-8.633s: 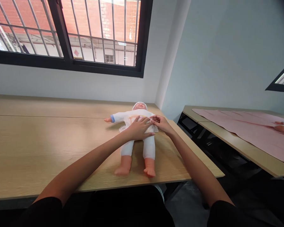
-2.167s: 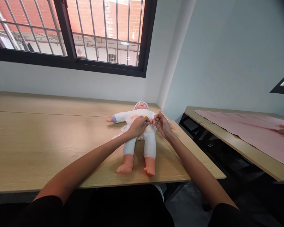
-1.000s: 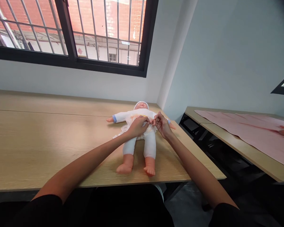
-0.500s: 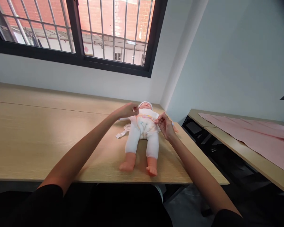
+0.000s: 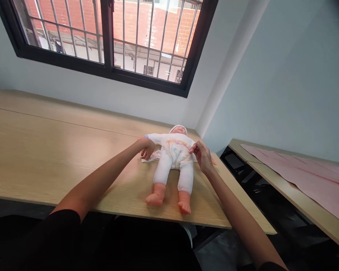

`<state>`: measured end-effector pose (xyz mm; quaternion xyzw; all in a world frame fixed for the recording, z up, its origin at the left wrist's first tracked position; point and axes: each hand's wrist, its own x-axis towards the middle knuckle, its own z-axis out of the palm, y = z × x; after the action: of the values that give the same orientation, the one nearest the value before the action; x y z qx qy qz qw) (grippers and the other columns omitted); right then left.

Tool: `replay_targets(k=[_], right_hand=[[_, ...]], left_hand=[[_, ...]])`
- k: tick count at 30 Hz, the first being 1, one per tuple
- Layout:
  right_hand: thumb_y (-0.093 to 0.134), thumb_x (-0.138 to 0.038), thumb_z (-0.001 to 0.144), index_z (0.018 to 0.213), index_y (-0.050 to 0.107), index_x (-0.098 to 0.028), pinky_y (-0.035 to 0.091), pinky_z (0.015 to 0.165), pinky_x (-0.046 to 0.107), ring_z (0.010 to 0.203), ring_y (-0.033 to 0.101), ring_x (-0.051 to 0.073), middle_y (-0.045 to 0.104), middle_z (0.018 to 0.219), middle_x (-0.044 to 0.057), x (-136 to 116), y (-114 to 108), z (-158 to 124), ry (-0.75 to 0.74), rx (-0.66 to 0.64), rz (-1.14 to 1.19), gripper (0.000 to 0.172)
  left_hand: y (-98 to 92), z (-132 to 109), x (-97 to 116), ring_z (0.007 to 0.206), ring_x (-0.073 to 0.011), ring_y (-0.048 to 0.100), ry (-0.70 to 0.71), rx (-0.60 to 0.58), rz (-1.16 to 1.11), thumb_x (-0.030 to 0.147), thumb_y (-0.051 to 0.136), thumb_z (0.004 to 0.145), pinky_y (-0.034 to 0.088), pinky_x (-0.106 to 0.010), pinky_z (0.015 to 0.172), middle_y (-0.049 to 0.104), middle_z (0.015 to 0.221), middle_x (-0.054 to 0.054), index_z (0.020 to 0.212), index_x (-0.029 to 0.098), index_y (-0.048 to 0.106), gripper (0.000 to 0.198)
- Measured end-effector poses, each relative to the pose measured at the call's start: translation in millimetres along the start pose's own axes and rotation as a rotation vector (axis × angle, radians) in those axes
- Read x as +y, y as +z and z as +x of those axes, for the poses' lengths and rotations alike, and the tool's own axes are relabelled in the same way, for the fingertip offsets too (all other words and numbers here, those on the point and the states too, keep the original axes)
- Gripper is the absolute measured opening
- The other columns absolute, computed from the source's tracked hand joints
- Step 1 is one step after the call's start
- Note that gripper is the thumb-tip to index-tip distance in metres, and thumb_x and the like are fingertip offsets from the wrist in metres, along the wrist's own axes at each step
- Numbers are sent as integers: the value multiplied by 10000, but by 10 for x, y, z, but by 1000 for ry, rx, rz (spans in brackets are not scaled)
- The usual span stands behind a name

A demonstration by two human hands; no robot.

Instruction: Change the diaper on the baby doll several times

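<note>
A baby doll (image 5: 163,171) in white clothes and a white cap lies on its back on the table, feet toward me. Round its hips is a white diaper (image 5: 175,152) with coloured print across the front. At the doll's side, on my left, my left hand (image 5: 148,147) hangs with bent, slightly parted fingers over the diaper's white side tab (image 5: 148,160); I see nothing held in them. On the other side my right hand (image 5: 202,155) pinches the diaper's front edge near the waist. Part of that edge is hidden by the fingers.
The light wooden table (image 5: 73,158) runs far to the left, against the wall under a barred window (image 5: 107,41). To the right, across a dark gap, stands a second table (image 5: 267,169) with a pink cloth (image 5: 307,175) on it.
My left hand has moved down and outward from the doll's waist to the side tab. My right hand stays at the diaper's edge. The view has shifted slightly.
</note>
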<state>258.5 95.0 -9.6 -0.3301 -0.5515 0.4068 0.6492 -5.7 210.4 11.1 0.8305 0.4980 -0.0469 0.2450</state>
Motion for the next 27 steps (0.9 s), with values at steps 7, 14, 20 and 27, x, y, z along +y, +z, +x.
replay_targets(k=[7,14,20,27], right_hand=[[607,-551,874,691,573,-198,452,790,284,723,532,140,584,709,12,-151,205,-137,-114,-116,-307,398],[680,-478,816,806,645,-212,455,866,324,858,598,170,663,886,21,-204,470,264,-169,-263,-570,268],[675,-269,779,1008,697,-235,467,857,333,947,636,186,705,993,27,-60,664,555,-188,-482,-798,232],[667,-224,781,1082,655,-256,436,875,361,904,655,208,725,881,1,153,804,501,-129,-515,-947,303]], left_hand=[[51,56,-77,483,-189,562,117,-2,-226,448,943,250,517,-400,678,511,387,-3,439,182,535,523],[42,67,-155,480,-205,565,91,-105,-250,155,890,176,496,-392,604,557,434,-10,419,194,559,412],[-309,-224,-208,530,-171,579,90,-52,-234,338,847,407,443,-284,585,631,522,-36,519,199,670,252],[-430,-503,3,652,-180,601,177,103,-501,429,805,571,453,-292,605,635,639,-49,579,172,651,300]])
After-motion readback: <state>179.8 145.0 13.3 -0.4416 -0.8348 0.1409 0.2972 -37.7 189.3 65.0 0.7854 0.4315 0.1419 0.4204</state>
